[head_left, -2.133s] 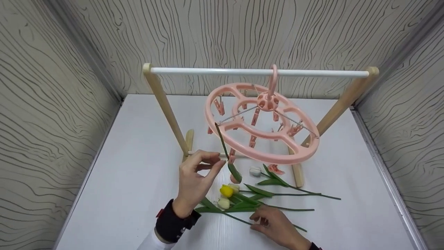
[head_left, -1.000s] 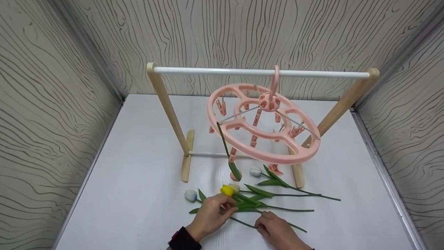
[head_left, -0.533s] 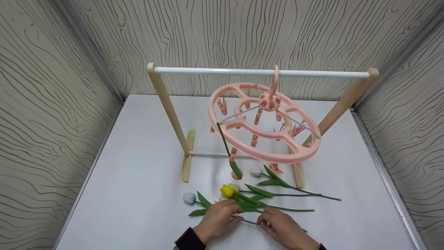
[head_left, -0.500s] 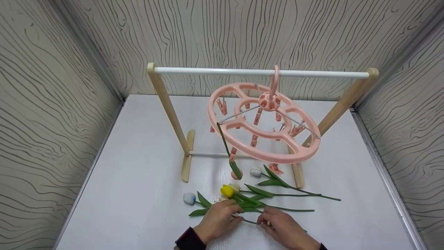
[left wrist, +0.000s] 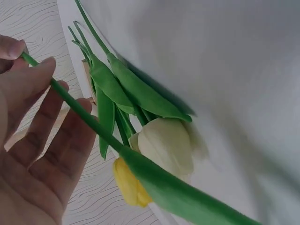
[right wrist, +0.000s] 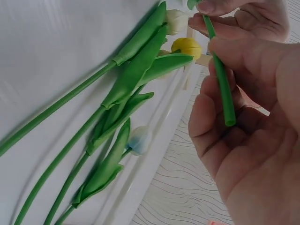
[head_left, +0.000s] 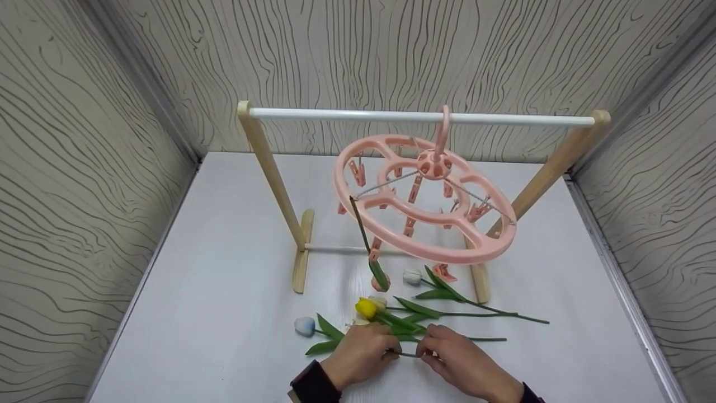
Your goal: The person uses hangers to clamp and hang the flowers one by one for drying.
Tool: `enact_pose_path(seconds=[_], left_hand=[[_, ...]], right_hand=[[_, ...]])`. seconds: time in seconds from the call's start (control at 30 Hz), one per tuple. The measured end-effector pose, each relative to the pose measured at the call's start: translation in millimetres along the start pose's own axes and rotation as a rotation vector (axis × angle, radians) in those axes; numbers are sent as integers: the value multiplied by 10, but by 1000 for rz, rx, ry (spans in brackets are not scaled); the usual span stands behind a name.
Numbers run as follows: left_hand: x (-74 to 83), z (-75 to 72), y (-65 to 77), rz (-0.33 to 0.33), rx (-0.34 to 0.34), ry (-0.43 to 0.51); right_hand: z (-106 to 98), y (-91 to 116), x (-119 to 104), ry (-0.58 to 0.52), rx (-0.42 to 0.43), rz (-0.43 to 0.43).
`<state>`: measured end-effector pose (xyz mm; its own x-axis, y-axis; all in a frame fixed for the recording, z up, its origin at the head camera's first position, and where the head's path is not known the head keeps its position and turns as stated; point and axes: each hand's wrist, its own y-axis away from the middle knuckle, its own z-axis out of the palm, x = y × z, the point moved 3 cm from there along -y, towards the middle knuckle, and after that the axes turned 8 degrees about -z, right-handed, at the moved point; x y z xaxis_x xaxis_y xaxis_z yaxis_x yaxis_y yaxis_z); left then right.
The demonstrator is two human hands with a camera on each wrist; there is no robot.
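Note:
My left hand and right hand both pinch the stem of an artificial tulip with a white-and-blue head. In the right wrist view, my right fingers hold it near its cut end. The left fingers grip further toward the leaves, and in the left wrist view one long leaf points away from the palm. Beyond the hands lie several more tulips, among them a yellow tulip and a white tulip. A pink tulip hangs head-down from a clip.
A pink round clip hanger hangs by its hook from the white rail of a wooden stand, above and behind the hands. Several pink clips dangle from it. Patterned panels enclose the white table.
My left hand has come down from beside the hanging tulip and taken hold of the white-and-blue tulip's stem. That tulip's head has shifted slightly toward me. The right hand has moved slightly up.

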<state>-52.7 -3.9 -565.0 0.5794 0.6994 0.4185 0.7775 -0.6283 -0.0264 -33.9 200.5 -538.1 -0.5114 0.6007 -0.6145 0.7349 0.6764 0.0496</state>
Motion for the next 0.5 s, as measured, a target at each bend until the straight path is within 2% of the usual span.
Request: enact_pose_path(seconds=[0.07, 0.17, 0.37, 0.5], left_hand=[[4, -19, -1, 5, 3, 6], [-2, -71, 2, 3, 19, 8], [-14, -222, 4, -24, 58, 60], [-8, -319, 9, -21, 121, 119]], right_hand=[[-22, 4, -20, 4, 26, -4], [-66, 15, -43, -25, 111, -2], [-139, 60, -44, -256, 371, 40], [-142, 65, -21, -432, 526, 106]])
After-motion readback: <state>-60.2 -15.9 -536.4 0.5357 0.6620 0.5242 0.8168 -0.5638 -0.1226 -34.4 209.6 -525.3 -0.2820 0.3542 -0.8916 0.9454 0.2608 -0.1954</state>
